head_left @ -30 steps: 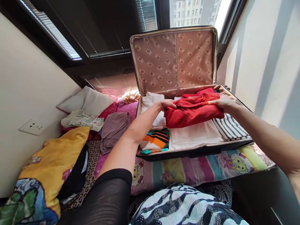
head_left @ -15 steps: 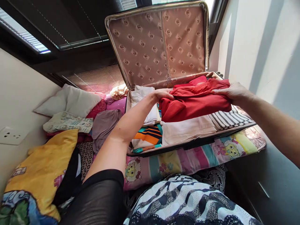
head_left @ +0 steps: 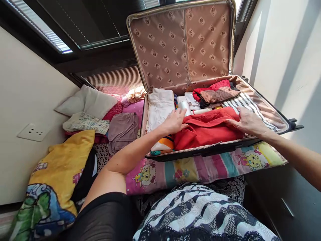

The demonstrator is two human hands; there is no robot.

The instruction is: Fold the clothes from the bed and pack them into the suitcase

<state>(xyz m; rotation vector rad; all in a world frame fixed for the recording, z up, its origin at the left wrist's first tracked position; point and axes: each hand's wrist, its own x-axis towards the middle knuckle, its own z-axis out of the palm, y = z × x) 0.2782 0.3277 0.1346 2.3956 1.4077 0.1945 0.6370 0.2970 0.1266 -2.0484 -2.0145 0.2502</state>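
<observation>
— Slatted blinds (head_left: 112, 78) and a sunlit wall (head_left: 291, 63) surround a suitcase (head_left: 190, 154), lid up, on cartoon-print bedding (head_left: 185, 170). What lies under the person's hands?

— A folded red garment (head_left: 208, 130), inside the suitcase along its near edge. White folded cloth (head_left: 159, 102) lies to its left, striped cloth (head_left: 247, 102) behind its right end.

— How would one settle it well?

— I'd press lightly from the middle outward, smooth the ridge across its top, and tuck the near side clear of the zip edge.

— And the hands?

— The left hand (head_left: 175, 121) is spread wide, thumb on the garment's left end. The right hand (head_left: 249, 121) is loosely spread, thumb on the right end. Neither appears to grip.
</observation>
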